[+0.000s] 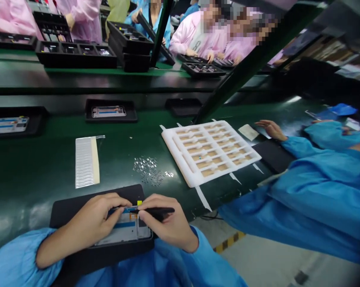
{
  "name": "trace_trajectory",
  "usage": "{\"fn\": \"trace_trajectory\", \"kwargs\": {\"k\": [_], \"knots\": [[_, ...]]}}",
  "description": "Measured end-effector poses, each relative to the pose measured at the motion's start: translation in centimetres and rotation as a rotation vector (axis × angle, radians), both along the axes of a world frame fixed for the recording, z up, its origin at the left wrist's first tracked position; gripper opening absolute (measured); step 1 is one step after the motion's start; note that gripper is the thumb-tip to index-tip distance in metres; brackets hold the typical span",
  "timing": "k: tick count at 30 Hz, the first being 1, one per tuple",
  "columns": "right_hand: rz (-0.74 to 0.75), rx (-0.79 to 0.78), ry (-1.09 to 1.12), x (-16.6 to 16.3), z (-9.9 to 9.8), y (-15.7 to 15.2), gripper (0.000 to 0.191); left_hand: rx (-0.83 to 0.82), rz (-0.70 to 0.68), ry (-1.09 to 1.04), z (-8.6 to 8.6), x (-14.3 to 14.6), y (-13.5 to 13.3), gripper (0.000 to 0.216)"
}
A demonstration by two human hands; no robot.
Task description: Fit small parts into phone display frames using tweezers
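A silver-and-blue rectangular phone chassis [123, 234] runs nine-to-three o'clock, at nine from the right hand [173, 224], pinching a slender black tool [160, 213]; left hand's [105, 213] grip unclear.

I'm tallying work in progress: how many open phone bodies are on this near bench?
3 visible: one phone body in the far-left tray, one in the middle tray, one on the black mat beneath the left hand and right hand. The co-worker's sleeve may hide more.

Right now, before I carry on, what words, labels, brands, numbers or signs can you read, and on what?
None readable.
Pale shirt across the line: a print, too blurred to read.
Nearest open phone: any marks too small to read.
Phone in the middle tray: likewise too small.
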State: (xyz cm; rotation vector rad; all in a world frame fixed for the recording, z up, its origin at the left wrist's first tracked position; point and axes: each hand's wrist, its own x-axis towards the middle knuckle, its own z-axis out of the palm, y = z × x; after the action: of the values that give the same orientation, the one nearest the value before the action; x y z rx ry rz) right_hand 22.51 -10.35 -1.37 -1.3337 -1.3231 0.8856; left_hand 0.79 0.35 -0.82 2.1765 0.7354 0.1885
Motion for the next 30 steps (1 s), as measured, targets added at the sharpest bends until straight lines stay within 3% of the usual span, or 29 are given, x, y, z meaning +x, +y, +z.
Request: {"fn": "trace_trajectory", "kwargs": {"k": [14,30], "knots": [[-0.049,-0.034,0.058,0.2,-0.6,-0.1,0.007,-0.150,0.093,0.105,0.2,0.3,-0.5,0.033],[-0.103,0.101,-0.006,-0.2,-0.6,-0.3,0.009,-0.024,0.230,0.098,-0.1,1.3,-1.3,0.020]]}}
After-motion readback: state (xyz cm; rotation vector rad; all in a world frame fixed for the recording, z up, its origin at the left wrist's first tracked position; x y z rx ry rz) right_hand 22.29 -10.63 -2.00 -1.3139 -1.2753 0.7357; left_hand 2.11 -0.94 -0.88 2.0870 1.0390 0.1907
